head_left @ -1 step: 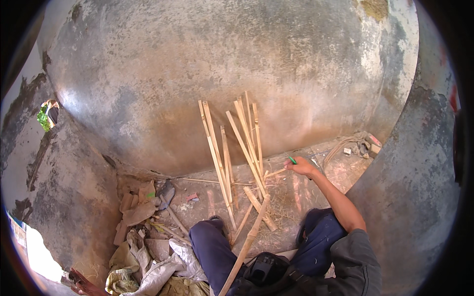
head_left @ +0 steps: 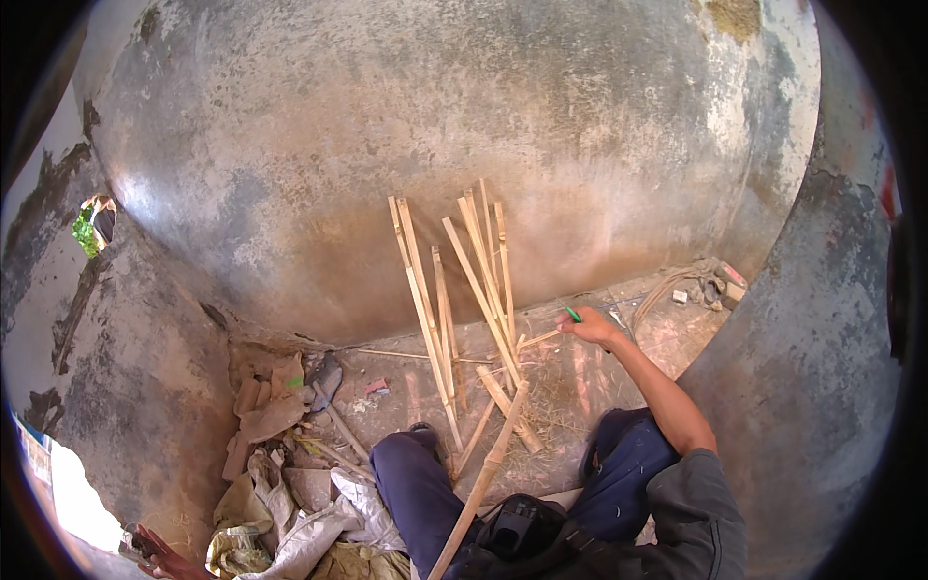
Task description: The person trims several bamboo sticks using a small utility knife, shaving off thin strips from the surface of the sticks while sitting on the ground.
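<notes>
My right hand [head_left: 588, 328] is closed at the end of my stretched arm, above the floor on the right. A small green-ended object [head_left: 573, 314] pokes out of its fingers; its kind is unclear. The tip of a thin bamboo strip [head_left: 539, 338] meets the fingertips; whether they grip it, I cannot tell. At the lower left edge shows my left hand [head_left: 172, 559], fingers stretched out beside a small greyish thing [head_left: 131, 543]. A long bamboo stick [head_left: 491, 462] slants up from my lap. Beyond it lies a short, thick bamboo piece [head_left: 510, 410].
Several split bamboo slats [head_left: 420, 290] lean on the curved, stained wall [head_left: 338, 222]. Crumpled sacks [head_left: 309, 527] and broken rubble [head_left: 266, 411] lie to the left. Coiled cord [head_left: 662, 290] and brick bits [head_left: 733, 290] sit far right. Bamboo shavings [head_left: 559, 425] litter the floor.
</notes>
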Demonstrator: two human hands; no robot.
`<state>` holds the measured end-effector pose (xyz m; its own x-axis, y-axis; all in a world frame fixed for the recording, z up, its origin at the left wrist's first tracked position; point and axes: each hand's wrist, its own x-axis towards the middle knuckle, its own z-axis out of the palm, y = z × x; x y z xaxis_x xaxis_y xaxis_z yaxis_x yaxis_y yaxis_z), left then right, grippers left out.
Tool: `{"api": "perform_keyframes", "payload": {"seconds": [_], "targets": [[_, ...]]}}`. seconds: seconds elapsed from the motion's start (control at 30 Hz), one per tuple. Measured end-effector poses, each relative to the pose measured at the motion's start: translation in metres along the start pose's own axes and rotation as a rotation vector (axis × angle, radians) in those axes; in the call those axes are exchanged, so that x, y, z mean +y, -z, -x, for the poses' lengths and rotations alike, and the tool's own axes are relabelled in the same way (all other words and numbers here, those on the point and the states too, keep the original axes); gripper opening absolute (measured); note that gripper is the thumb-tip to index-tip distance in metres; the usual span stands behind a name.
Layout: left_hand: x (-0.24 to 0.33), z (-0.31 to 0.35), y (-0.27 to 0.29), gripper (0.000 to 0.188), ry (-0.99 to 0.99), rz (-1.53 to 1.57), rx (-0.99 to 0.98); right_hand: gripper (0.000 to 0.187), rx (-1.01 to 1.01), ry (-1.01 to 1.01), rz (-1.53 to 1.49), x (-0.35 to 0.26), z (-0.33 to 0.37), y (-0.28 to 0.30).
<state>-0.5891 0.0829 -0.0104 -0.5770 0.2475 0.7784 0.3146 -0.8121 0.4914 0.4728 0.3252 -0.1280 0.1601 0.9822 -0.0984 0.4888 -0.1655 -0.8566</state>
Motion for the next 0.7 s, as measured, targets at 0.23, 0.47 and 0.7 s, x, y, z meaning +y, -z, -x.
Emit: {"api": "perform_keyframes", "payload": {"seconds": [0.23, 0.47, 0.7], "targets": [[0.029, -0.031, 0.065, 0.065, 0.026, -0.569, -0.070, 0.036, -0.023, 0.019, -0.004, 0.002, -0.011, -0.011], [0.032, -0.036, 0.013, 0.074, 0.165, -0.238, 0.192, 0.037, -0.003, 0.016, 0.051, 0.019, -0.012, -0.005], [-0.041, -0.029, 0.029, 0.081, 0.275, -0.813, 0.260, 0.036, -0.031, 0.086, 0.204, 0.005, -0.014, -0.020]]}}
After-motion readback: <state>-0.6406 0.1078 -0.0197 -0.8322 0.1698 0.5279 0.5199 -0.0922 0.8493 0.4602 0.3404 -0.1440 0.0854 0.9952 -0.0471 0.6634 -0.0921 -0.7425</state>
